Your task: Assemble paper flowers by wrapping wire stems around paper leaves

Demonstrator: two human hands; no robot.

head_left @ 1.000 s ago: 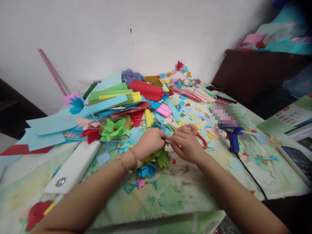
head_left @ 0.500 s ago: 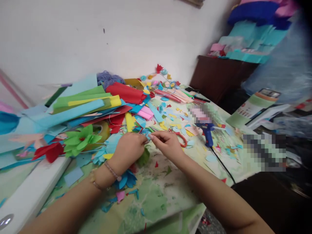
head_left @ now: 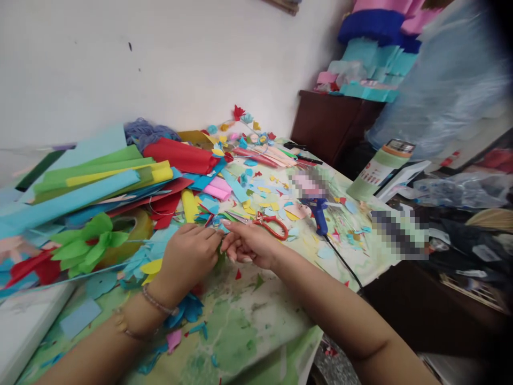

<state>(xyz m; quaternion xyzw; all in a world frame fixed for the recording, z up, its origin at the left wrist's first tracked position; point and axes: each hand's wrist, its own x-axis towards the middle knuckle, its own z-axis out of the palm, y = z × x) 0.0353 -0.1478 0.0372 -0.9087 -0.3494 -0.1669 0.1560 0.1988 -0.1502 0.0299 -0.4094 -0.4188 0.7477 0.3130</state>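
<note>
Held left hand (head_left: 194,252) curled and right hand (head_left: 251,246) loosely bent over the surface (head_left: 228,334), unable to tell whether pinching anything, with green flower (head_left: 86,245) and, nearer the front edge, blue flower (head_left: 191,309) seemingly formed, scraps (head_left: 80,319) apparently unused.

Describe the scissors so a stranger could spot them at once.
On the cluttered table, find the person's right hand. Just beyond it lie the scissors, among small paper scraps. Their orange-red handles, ending in a rounded loop, set them apart from the flat pieces around them.
</note>
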